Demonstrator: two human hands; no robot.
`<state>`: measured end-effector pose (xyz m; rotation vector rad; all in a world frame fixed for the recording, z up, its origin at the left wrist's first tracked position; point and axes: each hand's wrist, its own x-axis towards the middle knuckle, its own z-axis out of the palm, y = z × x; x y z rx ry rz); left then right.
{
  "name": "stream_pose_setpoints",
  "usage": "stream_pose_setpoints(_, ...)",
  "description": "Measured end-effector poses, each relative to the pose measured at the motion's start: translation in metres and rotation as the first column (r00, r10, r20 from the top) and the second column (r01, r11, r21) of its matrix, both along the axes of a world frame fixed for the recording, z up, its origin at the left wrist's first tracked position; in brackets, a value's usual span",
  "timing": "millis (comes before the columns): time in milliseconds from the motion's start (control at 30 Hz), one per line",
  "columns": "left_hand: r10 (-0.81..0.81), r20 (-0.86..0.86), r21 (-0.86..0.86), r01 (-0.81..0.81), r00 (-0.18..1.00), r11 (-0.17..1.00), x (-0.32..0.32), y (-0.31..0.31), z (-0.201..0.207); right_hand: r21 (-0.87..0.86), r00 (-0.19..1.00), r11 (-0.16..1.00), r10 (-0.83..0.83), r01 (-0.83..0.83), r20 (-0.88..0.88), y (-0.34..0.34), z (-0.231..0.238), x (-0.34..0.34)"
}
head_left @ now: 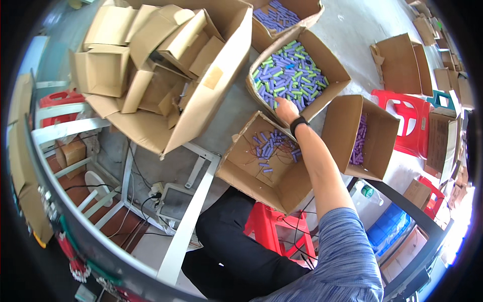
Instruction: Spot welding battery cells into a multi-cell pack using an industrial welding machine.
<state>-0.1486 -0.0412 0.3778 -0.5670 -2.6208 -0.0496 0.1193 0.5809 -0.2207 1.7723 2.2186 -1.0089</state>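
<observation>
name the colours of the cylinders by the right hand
The cylinders are mostly purple and green (head view).

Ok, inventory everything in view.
Large carton: one, brown, upper left
Smaller cartons: several, brown, inside it
Cylinder boxes: four, brown, centre and top
Cylinders: many, purple and green, in those boxes
Stools: at least three, red, left, right, lower centre
Metal frame: one, white, lower left
Plastic bin: one, blue, lower right
Bottle: one, clear, near it
Background boxes: several, brown, right side
Right hand: one, bare, at a cylinder box
Left hand: not in view

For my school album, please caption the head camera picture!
The right hand reaches into a brown cardboard box of purple and green cylinders.
</observation>
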Motion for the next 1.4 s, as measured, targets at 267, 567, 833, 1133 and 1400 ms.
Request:
stream_pose_setpoints(267,0.048,-0.005,0.176,-0.046,0.999,0.983,0.01,-0.018,0.008,0.401,0.825,0.916,0.224,0.002,-0.518,-0.17,0.144,0.019)
stream_pose_setpoints(567,-0.049,0.134,0.265,0.012,0.99,0.964,0.02,-0.014,0.018,0.123,0.258,0.745,0.373,-0.655,-0.891,-0.371,0.313,0.03)
stream_pose_setpoints(833,-0.226,0.259,0.489,0.075,0.939,0.869,0.02,-0.023,0.025,0.34,0.344,0.765,0.575,-0.546,-0.742,-0.394,0.316,0.028)
stream_pose_setpoints(1133,-0.526,0.603,0.677,-0.035,0.6,0.735,-0.023,-0.087,0.037,0.377,0.524,0.753,0.651,-0.539,-0.55,-0.411,0.331,0.017)
stream_pose_setpoints(1400,-0.7,0.428,0.81,0.101,0.572,0.578,-0.01,-0.099,0.019,0.422,0.607,0.727,0.686,-0.542,-0.402,-0.417,0.331,0.014)
